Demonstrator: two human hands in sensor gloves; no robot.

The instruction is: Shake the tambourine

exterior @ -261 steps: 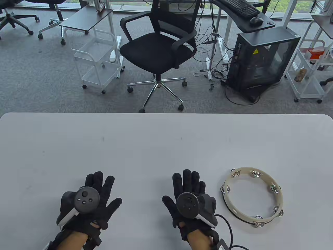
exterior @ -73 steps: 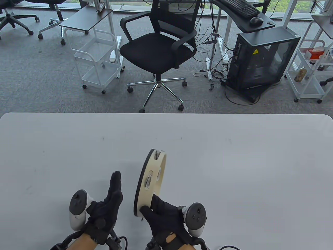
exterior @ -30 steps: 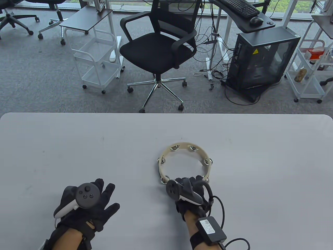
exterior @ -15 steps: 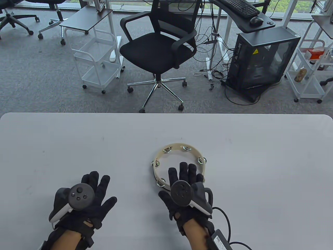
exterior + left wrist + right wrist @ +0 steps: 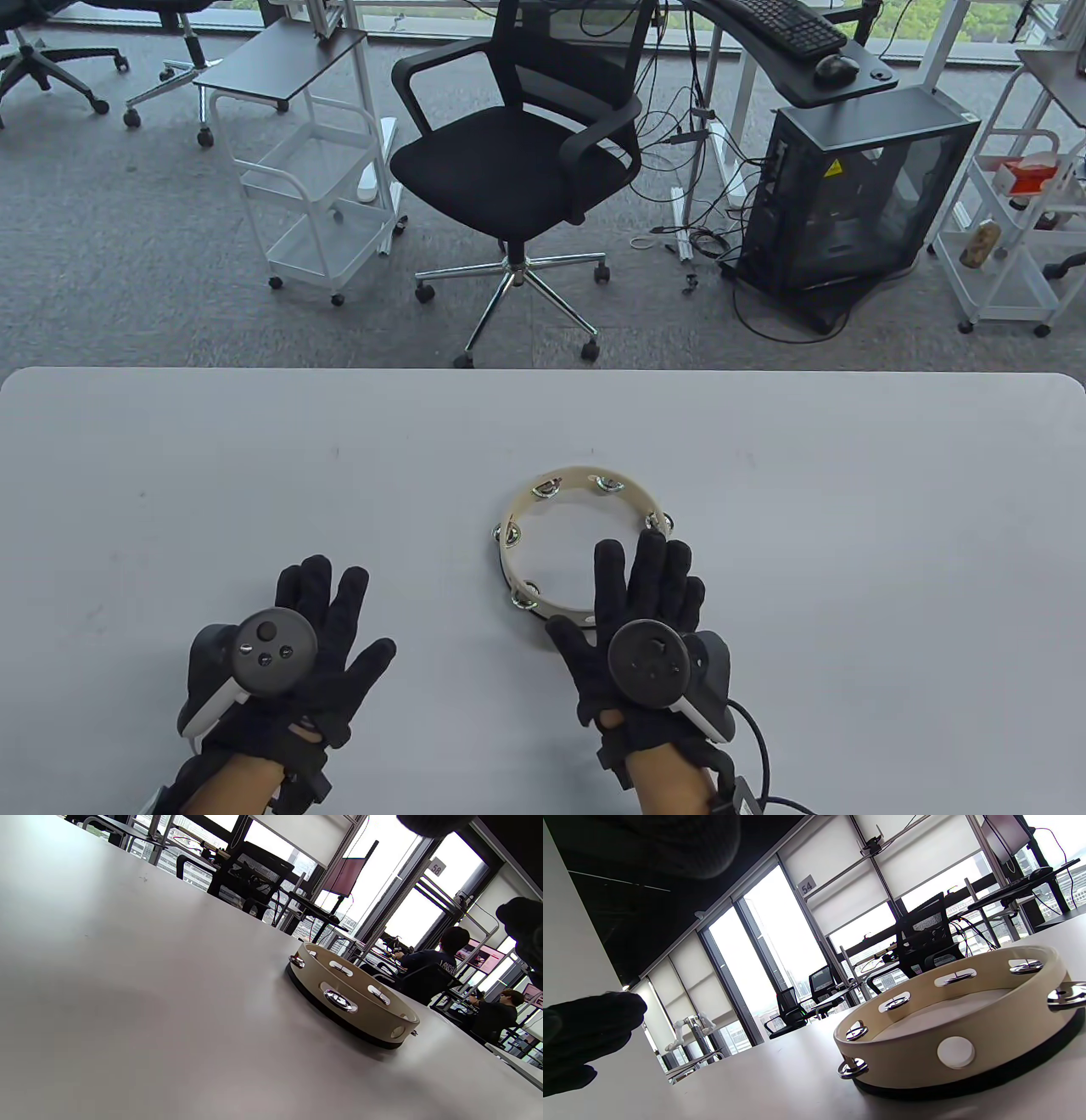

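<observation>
On the grey table (image 5: pixel 848 509), near its middle, item one: tambourine (image 5: pixel 585 484), cream hoop with black lower band and metal jingle pairs set in slots around the rim, lying flat. The wrist views show it resting on its black edge, open face up.

Item two: right hand (image 5: pixel 649 645), black sensor glove, palm down, at the 5 o'clock side of the hoop. Fingers (image 5: pixel 653 564) spread and extended flat toward 12 o'clock, reaching over the hoop's near rim and open centre; whether they touch the rim cannot be told. Nothing held. Dark round tracker (image 5: pixel 649 662) strapped on the back of the hand, cable trailing from the wrist.

Item three: left hand (image 5: pixel 284 658), black sensor glove, palm down at the table's 7 o'clock area, well apart from the tambourine. Fingers (image 5: pixel 318 590) spread, holding nothing. Matching tracker on the back.

Beyond the far table edge, at 12 o'clock: black office chair (image 5: pixel 517 161) on grey carpet.
</observation>
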